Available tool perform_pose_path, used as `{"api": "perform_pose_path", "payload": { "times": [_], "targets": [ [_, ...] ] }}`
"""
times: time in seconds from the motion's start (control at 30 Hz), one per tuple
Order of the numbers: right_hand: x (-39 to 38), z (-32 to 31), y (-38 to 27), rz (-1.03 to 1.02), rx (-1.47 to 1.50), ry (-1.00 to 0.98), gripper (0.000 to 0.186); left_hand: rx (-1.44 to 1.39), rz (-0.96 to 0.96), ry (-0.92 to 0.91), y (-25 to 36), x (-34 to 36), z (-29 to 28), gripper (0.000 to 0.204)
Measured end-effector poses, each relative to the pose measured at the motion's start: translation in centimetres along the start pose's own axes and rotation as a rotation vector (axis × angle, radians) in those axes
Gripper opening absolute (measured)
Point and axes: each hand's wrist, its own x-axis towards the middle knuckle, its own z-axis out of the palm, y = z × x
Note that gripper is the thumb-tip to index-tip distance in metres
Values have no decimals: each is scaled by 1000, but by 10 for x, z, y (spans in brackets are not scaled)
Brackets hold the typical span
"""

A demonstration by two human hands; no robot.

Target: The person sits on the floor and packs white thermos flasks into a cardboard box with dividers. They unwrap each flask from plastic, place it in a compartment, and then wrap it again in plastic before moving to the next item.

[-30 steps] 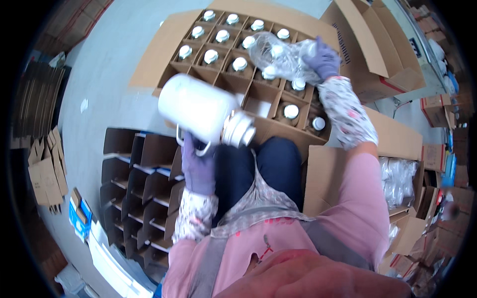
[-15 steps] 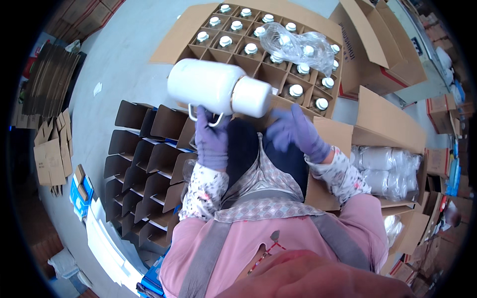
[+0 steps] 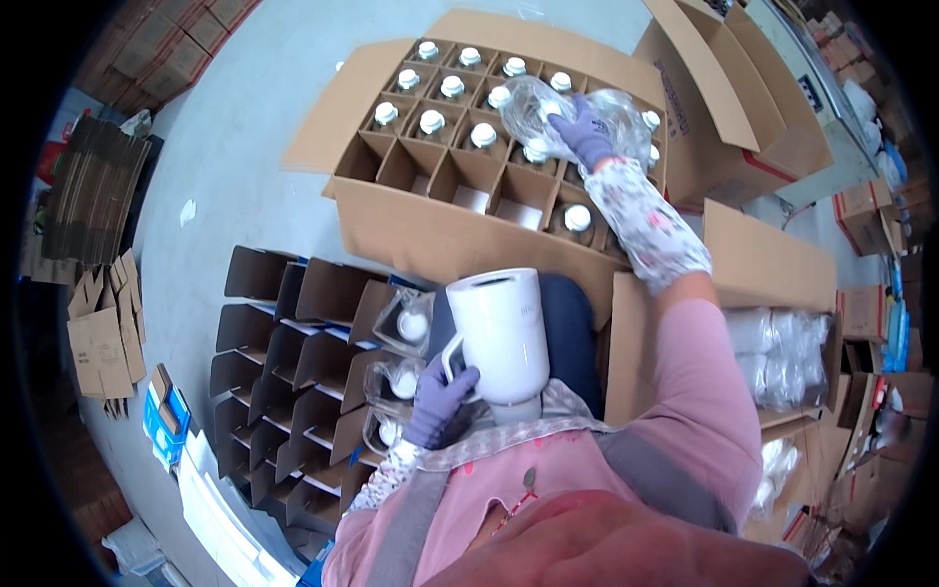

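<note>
A: What are the fingers doing?

B: The left hand (image 3: 442,399) has its fingers curled tight through the handle of a big white jug (image 3: 499,335), held close to the body. The right hand (image 3: 583,132) is far off, fingers pinching a crinkly clear plastic bag (image 3: 558,112).

A: What is under that bag?

B: A big cardboard box (image 3: 430,220) with little rooms, white-capped bottles (image 3: 430,121) in them.

A: And around?

B: Left of the jug fingers, empty dividers (image 3: 279,342). All on a grey floor (image 3: 235,157), with more boxes about.
</note>
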Motion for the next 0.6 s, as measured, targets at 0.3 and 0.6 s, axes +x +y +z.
{"api": "perform_pose_path", "payload": {
  "times": [0.3,0.6],
  "targets": [
    [-74,23,-8,-566,80,263,25,284,355,42,61,122,-36,67],
    [-250,-42,7,-629,528,-294,21,523,1021,103,74,261,48,67]
  ]
}}
